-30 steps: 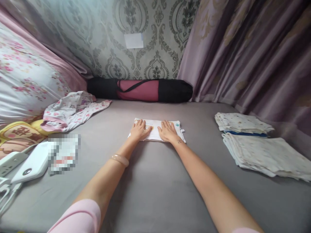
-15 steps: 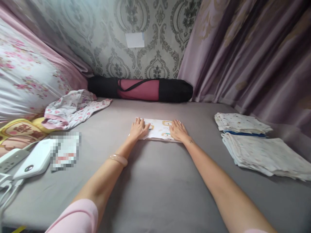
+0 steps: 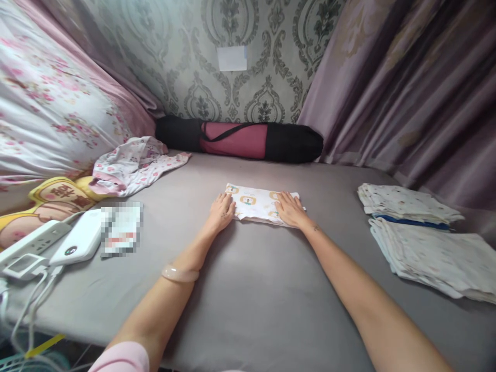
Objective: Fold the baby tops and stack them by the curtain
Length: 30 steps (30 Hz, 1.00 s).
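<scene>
A folded white cloth garment (image 3: 253, 202) with a yellow-orange animal print lies flat on the grey sheet in front of me. At its left edge rests my left hand (image 3: 222, 212), fingers stretched forward and touching the side of the cloth. My right hand (image 3: 290, 209) lies flat over the right end, its fingers extended on top of the fabric. Neither hand grips anything. Part of the cloth's right end is hidden under my right hand.
Two folded cloth stacks (image 3: 434, 258) lie on the right. Along the wall stretches a black and maroon bag (image 3: 236, 139). To the left are a crumpled printed garment (image 3: 132, 165), a yellow cushion (image 3: 58, 199), a white power bank (image 3: 81, 237) and a power strip (image 3: 36, 240) with cables.
My left hand has slid off the top of the cloth to its left edge, uncovering more print. My right hand stays on the right end. The whole view has shifted slightly.
</scene>
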{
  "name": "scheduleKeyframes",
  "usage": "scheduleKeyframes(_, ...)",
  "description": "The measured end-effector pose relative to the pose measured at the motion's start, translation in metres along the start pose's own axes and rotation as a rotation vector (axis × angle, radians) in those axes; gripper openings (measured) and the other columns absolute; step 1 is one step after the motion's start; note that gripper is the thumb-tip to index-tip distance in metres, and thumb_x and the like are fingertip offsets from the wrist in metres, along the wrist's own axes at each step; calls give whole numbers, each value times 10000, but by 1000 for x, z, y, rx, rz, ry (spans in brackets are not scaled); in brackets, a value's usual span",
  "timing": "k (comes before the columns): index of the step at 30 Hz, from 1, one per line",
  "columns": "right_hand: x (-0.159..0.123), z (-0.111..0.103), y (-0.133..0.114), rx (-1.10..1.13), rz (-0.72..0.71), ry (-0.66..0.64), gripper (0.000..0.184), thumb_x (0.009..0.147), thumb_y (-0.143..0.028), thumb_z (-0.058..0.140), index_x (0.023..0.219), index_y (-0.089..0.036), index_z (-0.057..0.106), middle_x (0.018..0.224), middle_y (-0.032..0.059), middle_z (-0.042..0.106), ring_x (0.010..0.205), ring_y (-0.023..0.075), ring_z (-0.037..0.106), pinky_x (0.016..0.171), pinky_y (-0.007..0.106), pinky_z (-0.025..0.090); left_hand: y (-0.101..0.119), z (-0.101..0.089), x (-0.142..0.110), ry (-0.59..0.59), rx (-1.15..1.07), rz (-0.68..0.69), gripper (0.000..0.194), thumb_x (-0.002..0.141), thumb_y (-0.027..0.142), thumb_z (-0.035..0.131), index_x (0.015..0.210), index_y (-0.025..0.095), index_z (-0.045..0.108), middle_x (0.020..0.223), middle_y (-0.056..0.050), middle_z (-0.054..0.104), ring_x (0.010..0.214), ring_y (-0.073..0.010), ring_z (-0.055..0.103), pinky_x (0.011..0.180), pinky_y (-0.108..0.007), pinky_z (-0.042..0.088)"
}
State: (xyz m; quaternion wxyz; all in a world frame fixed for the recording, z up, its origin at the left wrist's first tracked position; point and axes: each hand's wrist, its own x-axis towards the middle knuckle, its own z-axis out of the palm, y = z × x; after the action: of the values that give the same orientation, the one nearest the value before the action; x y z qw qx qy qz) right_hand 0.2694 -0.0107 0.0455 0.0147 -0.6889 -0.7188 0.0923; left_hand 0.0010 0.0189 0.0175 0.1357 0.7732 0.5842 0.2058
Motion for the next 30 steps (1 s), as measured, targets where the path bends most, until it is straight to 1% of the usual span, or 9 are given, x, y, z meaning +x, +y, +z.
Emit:
scheduleKeyframes(3, 1, -8, -10, -11, 13, -14, 572, 990, -352, 194, 1495, -105, 299, 1578, 136, 227, 1459, 252, 158, 1174, 464, 119, -8, -1, -1, 36, -76, 22, 486, 953, 329, 364, 1384, 128, 461, 1465, -153, 447, 1400, -290, 341, 1151, -466, 289)
scheduleKeyframes(6, 2, -16, -34, -10, -33, 27, 569, 988, -344, 203, 1495, -104, 302, 1588, 140, 187, 1465, 249, 126, 1177, 459, 88, -11, -2, -2, 83, -133, 44, 463, 948, 317, 375, 1373, 161, 470, 1428, -122, 498, 1373, -268, 387, 1147, -456, 306)
scheduleKeyframes(10, 8, -11, -64, 27, -136, 52, 599, 993, -403, 175, 1520, -125, 246, 1599, 109, 156, 1472, 230, 81, 1181, 445, 46, -9, -5, -4, 139, -178, 60, 420, 945, 297, 382, 1328, 177, 506, 1376, -118, 544, 1307, -254, 465, 1114, -437, 356)
scheduleKeyframes(15, 16, 2, -65, 58, -92, -22, 611, 993, -431, 131, 1518, -148, 261, 1594, 90, 186, 1466, 253, 115, 1174, 487, 60, -9, -12, -4, 180, -228, 1, 374, 943, 275, 365, 1242, 146, 549, 1237, -135, 622, 1159, -242, 569, 1017, -406, 445)
scheduleKeyframes(18, 18, -1, -64, 57, -92, -56, 611, 991, -428, 139, 1522, -145, 247, 1598, 92, 168, 1467, 263, 105, 1171, 504, 59, -11, -15, -4, 200, -248, -46, 357, 931, 250, 370, 1213, 152, 566, 1205, -126, 639, 1123, -239, 585, 997, -398, 452)
scheduleKeyframes(20, 20, -6, -72, 48, -86, -69, 608, 988, -399, 157, 1515, -112, 255, 1593, 118, 178, 1465, 270, 115, 1169, 507, 64, -11, -16, -4, 202, -258, -64, 356, 924, 238, 373, 1209, 163, 572, 1194, -114, 645, 1116, -233, 589, 989, -386, 456)
scheduleKeyframes(23, 24, -7, -93, 49, -119, -9, 598, 984, -361, 176, 1502, -77, 273, 1589, 136, 183, 1466, 261, 109, 1169, 500, 57, -11, -16, -4, 202, -261, -85, 363, 914, 215, 373, 1207, 160, 580, 1195, -108, 647, 1115, -223, 593, 987, -362, 456)
scheduleKeyframes(26, 27, 1, -112, 82, -163, 47, 595, 986, -366, 168, 1507, -93, 265, 1596, 107, 169, 1469, 236, 94, 1174, 477, 52, -11, -15, -4, 207, -267, -92, 362, 909, 192, 377, 1204, 166, 585, 1206, -101, 649, 1111, -221, 598, 988, -365, 457)
scheduleKeyframes(30, 29, 13, -119, 92, -140, 39, 602, 986, -366, 161, 1511, -88, 256, 1591, 94, 192, 1466, 235, 106, 1175, 467, 37, -11, -14, -3, 241, -292, -100, 355, 898, 159, 391, 1187, 147, 596, 1208, -113, 654, 1121, -222, 599, 999, -370, 450)
